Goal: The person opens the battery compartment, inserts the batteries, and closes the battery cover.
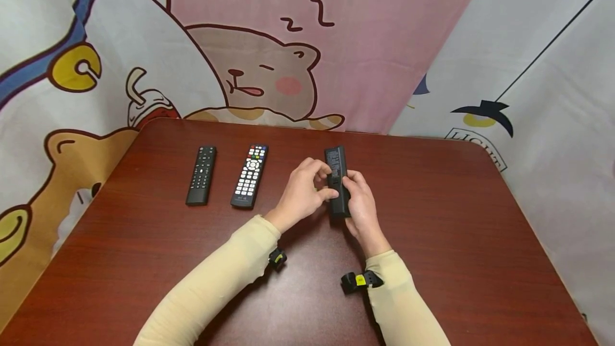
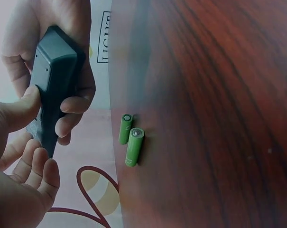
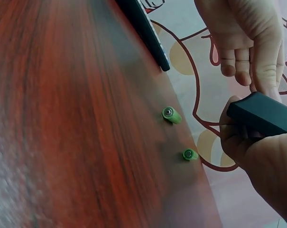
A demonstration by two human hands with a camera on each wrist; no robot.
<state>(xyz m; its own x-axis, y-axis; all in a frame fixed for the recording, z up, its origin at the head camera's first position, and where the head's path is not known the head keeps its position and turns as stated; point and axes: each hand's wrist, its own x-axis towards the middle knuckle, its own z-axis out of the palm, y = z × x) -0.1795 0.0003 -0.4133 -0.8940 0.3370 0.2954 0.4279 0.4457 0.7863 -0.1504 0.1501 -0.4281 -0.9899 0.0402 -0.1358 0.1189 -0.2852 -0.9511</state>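
A black remote control [image 1: 339, 206] is held above the table with its labelled back facing up. My right hand [image 1: 363, 208] grips it from the right, fingers wrapped beneath and thumb along its edge. From the left, my left hand [image 1: 302, 191] touches the back with its thumb and a bent forefinger; the thumb presses on the lower part in the left wrist view. That view also has two green batteries, one nearer [image 2: 134, 148] and one farther [image 2: 125, 129], lying on the table; neither shows in the head view. Whether the battery cover has shifted cannot be told.
Two more remote controls lie face up on the left half of the brown table [image 1: 456, 218]: a slim black one [image 1: 202, 175] and one with white buttons [image 1: 250, 176]. A cartoon-printed curtain [image 1: 375, 41] hangs behind the table's far edge.
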